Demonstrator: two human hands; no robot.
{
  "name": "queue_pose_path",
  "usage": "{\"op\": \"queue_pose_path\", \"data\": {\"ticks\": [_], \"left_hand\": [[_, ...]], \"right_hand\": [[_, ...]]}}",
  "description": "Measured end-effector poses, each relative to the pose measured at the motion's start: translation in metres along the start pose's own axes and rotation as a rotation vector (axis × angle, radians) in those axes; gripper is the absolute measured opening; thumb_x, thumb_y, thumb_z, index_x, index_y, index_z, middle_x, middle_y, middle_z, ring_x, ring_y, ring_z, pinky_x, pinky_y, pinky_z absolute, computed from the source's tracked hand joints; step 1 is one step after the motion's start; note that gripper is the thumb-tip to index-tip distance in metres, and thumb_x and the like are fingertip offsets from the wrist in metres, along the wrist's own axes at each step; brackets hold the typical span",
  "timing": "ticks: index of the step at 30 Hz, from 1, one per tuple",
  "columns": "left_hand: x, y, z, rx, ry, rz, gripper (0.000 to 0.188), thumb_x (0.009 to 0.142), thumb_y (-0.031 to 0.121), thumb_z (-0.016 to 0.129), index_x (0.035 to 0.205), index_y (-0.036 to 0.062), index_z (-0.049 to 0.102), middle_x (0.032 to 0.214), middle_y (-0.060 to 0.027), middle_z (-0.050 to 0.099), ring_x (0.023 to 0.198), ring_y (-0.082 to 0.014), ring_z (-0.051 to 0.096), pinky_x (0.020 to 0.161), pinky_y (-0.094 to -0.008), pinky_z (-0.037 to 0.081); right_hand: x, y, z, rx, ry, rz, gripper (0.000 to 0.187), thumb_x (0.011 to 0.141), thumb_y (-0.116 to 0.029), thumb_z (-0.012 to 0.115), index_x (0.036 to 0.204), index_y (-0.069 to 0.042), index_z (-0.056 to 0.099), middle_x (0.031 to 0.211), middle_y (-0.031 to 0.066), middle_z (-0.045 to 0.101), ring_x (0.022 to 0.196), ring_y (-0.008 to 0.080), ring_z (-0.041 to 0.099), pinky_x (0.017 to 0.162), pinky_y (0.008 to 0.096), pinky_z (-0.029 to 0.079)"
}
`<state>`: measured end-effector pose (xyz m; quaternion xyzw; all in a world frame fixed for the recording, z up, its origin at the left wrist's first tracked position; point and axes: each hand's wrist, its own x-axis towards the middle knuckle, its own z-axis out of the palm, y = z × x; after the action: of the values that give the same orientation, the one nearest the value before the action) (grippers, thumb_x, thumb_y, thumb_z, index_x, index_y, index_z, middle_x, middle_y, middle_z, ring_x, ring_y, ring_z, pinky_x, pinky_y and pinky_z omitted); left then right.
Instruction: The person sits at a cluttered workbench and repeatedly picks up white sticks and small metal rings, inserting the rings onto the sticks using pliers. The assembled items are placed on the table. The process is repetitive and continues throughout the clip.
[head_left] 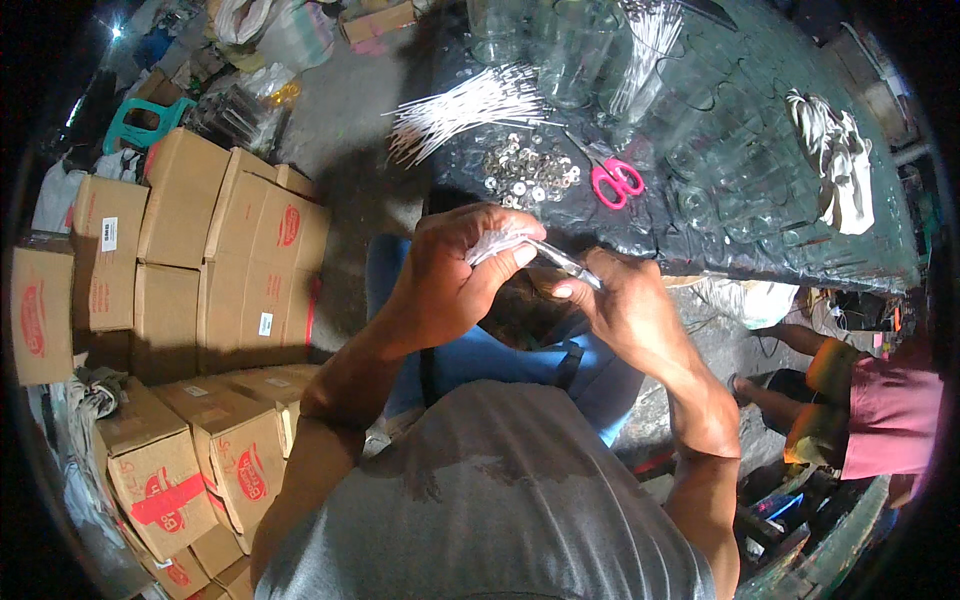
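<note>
My left hand (445, 265) is closed around a small bunch of white candle wicks (492, 243), their ends showing between thumb and fingers. My right hand (632, 300) grips silver metal pliers (570, 265). Their jaws meet the left fingertips, where the exact point of contact is too small to make out. On the black-covered table (620, 235) just beyond lie a heap of small round metal wick tabs (525, 175), pink-handled scissors (615, 183) and a loose pile of white wicks (460, 110).
Several clear glass jars (575, 50) stand at the table's back; another wick bundle (648, 45) is among them. A white cloth (845, 170) lies at the right. Cardboard boxes (180, 310) are stacked on my left. Another person (890, 420) is at the far right.
</note>
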<state>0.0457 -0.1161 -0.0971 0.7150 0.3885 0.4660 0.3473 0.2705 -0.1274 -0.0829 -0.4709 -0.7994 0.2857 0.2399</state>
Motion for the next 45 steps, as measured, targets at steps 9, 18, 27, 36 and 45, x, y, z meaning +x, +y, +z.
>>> {"op": "queue_pose_path", "data": {"ticks": [9, 18, 27, 36, 45], "left_hand": [[0.012, 0.007, -0.032, 0.451, -0.010, 0.009, 0.021, 0.085, 0.008, 0.071, 0.106, 0.0050, 0.069, 0.087, -0.0142, 0.071, 0.085, -0.0281, 0.070, 0.077, -0.0369, 0.053], [0.141, -0.045, -0.073, 0.697, -0.057, 0.012, 0.029, 0.088, 0.025, 0.067, 0.105, 0.0019, 0.062, 0.085, -0.0137, 0.068, 0.080, -0.0355, 0.066, 0.079, -0.0434, 0.050], [0.056, -0.017, -0.061, -0.370, -0.210, -0.549, 0.025, 0.098, 0.027, 0.052, 0.109, 0.0060, 0.059, 0.081, -0.0021, 0.054, 0.061, -0.0059, 0.044, 0.047, -0.0217, 0.030], [0.027, -0.002, -0.031, -0.584, -0.244, -0.557, 0.017, 0.102, 0.020, 0.045, 0.114, 0.0077, 0.048, 0.080, -0.0032, 0.054, 0.063, -0.0087, 0.048, 0.050, -0.0225, 0.036], [-0.007, -0.016, 0.006, -0.606, -0.155, -0.522, 0.024, 0.103, 0.015, 0.049, 0.124, 0.0040, 0.047, 0.080, -0.0009, 0.055, 0.062, -0.0059, 0.046, 0.055, -0.0220, 0.041]], "right_hand": [[0.007, 0.011, -0.007, -0.163, 0.211, -0.008, 0.021, 0.094, -0.017, 0.066, 0.099, 0.002, 0.063, 0.084, 0.0264, 0.061, 0.080, 0.0454, 0.063, 0.069, 0.0489, 0.048], [0.048, 0.034, -0.002, -0.241, 0.378, -0.075, 0.015, 0.076, 0.002, 0.066, 0.090, 0.002, 0.062, 0.087, 0.0238, 0.062, 0.085, 0.0457, 0.063, 0.075, 0.0507, 0.050], [0.076, 0.036, 0.010, -0.409, 0.242, -0.023, 0.023, 0.078, -0.008, 0.065, 0.101, -0.003, 0.070, 0.096, 0.0179, 0.066, 0.087, 0.0400, 0.067, 0.075, 0.0493, 0.054], [0.075, 0.027, 0.004, -0.210, 0.297, 0.046, 0.015, 0.083, -0.006, 0.068, 0.097, 0.000, 0.066, 0.088, 0.0220, 0.066, 0.082, 0.0399, 0.066, 0.070, 0.0469, 0.051], [0.038, 0.009, 0.015, 0.590, 0.193, 0.168, 0.010, 0.092, -0.008, 0.071, 0.098, 0.000, 0.069, 0.080, -0.0018, 0.065, 0.076, 0.0069, 0.055, 0.071, 0.0256, 0.047]]}}
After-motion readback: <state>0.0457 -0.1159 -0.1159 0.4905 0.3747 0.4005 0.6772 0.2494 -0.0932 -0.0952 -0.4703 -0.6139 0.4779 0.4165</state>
